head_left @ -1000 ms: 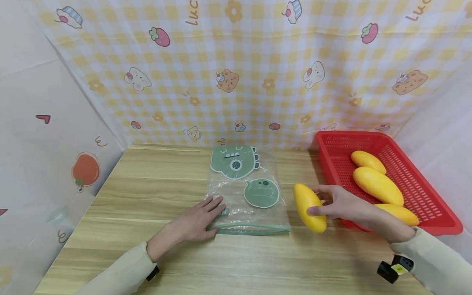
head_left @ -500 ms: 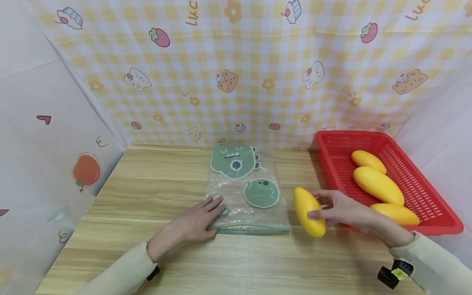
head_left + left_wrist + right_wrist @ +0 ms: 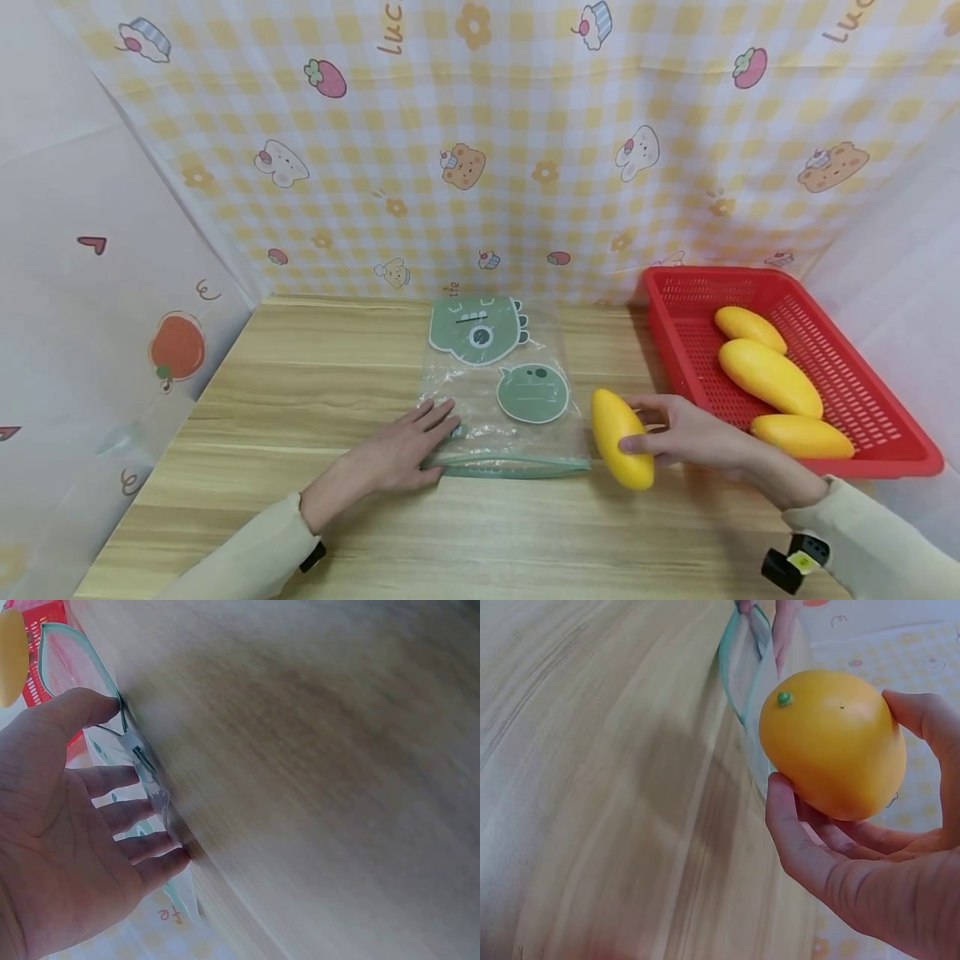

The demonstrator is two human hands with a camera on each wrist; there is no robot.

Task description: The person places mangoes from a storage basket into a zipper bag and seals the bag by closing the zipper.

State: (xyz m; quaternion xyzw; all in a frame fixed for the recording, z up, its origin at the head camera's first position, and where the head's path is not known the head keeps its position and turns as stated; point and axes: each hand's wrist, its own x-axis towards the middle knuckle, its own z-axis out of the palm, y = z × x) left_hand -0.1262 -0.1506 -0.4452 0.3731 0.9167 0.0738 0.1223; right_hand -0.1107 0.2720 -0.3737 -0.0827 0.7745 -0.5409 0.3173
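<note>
A yellow mango [image 3: 618, 437] with a small green stem nub is held between the thumb and fingers of my right hand [image 3: 686, 432]. It is tilted, just right of the bag's near corner. A clear zip bag [image 3: 472, 408] with green dinosaur prints lies flat, its green zip edge towards me. The right wrist view shows its mouth [image 3: 739, 667] gaping. My left hand [image 3: 397, 450] rests on the bag's left side by the zip, fingers spread and fairly straight. In the left wrist view its thumb [image 3: 97, 707] reaches the zip edge and the fingertips touch the bag.
On the right stands a red perforated basket [image 3: 671, 333] with three more mangoes [image 3: 768, 377] inside. Behind the wooden table [image 3: 300, 358] hangs a checked cloth [image 3: 525, 125], with a pale cloth [image 3: 112, 292] along the left.
My right hand has moved the mango slightly nearer to me and to the left, towards the bag's zip edge. My left hand and the bag have stayed put.
</note>
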